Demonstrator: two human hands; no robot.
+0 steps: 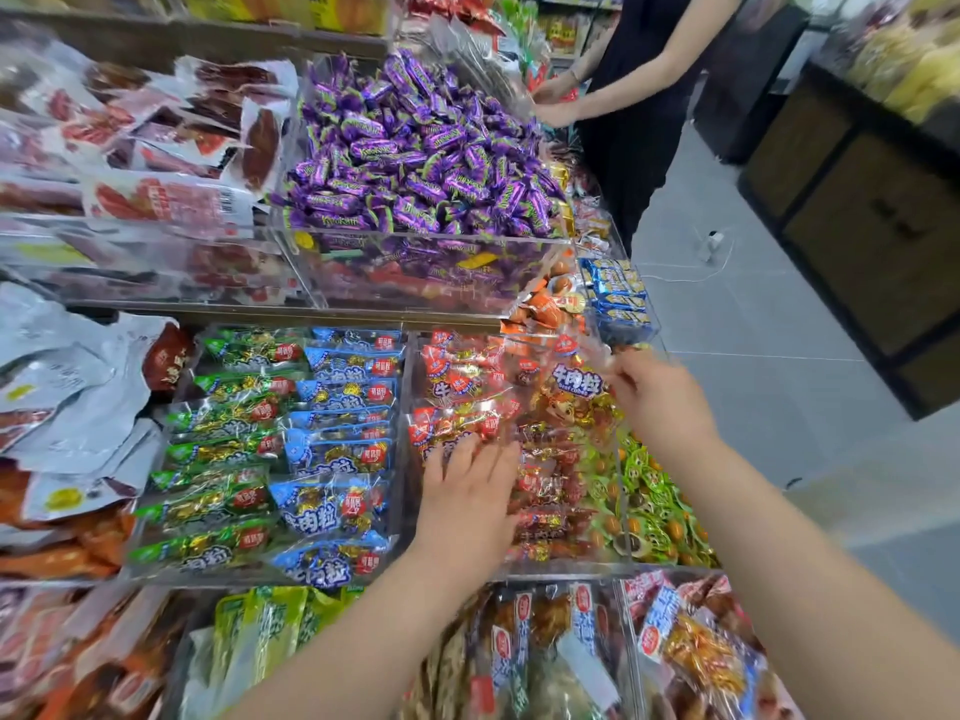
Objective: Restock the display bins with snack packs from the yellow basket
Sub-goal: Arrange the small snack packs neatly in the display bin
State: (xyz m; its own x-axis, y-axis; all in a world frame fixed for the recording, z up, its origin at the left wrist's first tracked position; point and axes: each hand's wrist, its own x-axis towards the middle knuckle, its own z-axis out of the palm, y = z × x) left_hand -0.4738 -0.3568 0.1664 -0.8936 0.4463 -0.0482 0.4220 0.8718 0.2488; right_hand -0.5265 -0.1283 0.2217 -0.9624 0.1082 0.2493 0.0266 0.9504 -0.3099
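A clear display bin (618, 566) in the middle row holds several red-labelled snack packs (457, 387). My left hand (470, 491) lies flat on those packs, fingers straight and spread, pressing them down. My right hand (657, 397) pinches the edge of a clear orange-red snack pack (563, 392) with blue lettering, holding it tilted over the right part of the same bin. The yellow basket is out of view.
Left of this bin stand rows of green packs (218, 459) and blue packs (340, 449). Purple wrapped candies (421, 148) fill the bin above. Green-wrapped sweets (654, 501) lie to the right. Another person (639, 85) works at the far end of the shelf. Grey floor (779, 330) stretches right.
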